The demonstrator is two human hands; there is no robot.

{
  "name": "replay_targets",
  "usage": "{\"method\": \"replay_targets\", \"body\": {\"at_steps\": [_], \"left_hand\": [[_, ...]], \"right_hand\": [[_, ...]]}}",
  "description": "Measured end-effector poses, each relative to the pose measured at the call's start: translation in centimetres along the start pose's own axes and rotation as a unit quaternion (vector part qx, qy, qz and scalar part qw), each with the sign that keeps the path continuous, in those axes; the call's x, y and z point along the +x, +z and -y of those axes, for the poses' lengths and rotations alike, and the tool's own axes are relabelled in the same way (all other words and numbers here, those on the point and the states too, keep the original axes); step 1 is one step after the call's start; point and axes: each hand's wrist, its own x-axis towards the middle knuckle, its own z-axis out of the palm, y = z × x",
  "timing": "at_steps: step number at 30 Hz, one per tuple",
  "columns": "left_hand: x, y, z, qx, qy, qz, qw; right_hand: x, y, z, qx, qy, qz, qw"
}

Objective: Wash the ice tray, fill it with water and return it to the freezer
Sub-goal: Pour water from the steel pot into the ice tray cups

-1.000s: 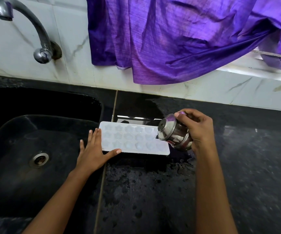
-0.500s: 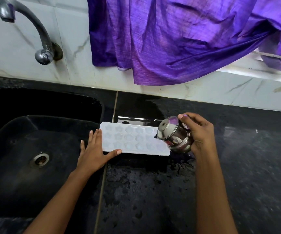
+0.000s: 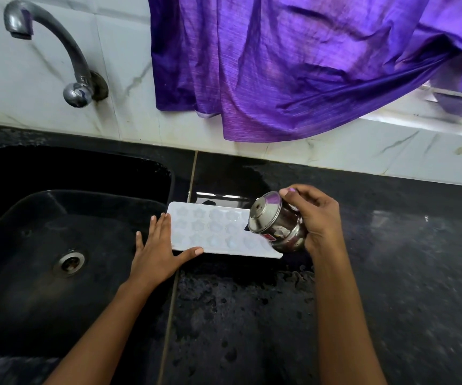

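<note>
A white ice tray (image 3: 213,232) with star-shaped cells lies flat on the black counter, just right of the sink. My left hand (image 3: 159,251) rests flat against the tray's left end, fingers apart, thumb on its near edge. My right hand (image 3: 317,218) grips a small steel pot (image 3: 277,225), tipped on its side with its mouth toward the left over the tray's right end. The pot hides the tray's right cells. Whether water is flowing I cannot tell.
A black sink (image 3: 43,207) with a metal drain (image 3: 70,262) fills the left side. A steel tap (image 3: 57,48) juts from the marble wall above it. A purple curtain (image 3: 293,65) hangs behind the wet black counter (image 3: 252,315).
The steel pot has tipped a little further and shifted slightly over the tray's right end. My left hand and the tray have stayed where they were.
</note>
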Motion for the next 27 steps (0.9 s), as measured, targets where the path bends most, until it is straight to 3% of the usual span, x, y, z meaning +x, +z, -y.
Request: {"method": "replay_targets", "body": {"at_steps": [27], "left_hand": [[-0.1, 0.0, 0.2, -0.001, 0.004, 0.002, 1.0]], "right_hand": [[-0.1, 1.5, 0.0, -0.043, -0.027, 0.034, 0.998]]}}
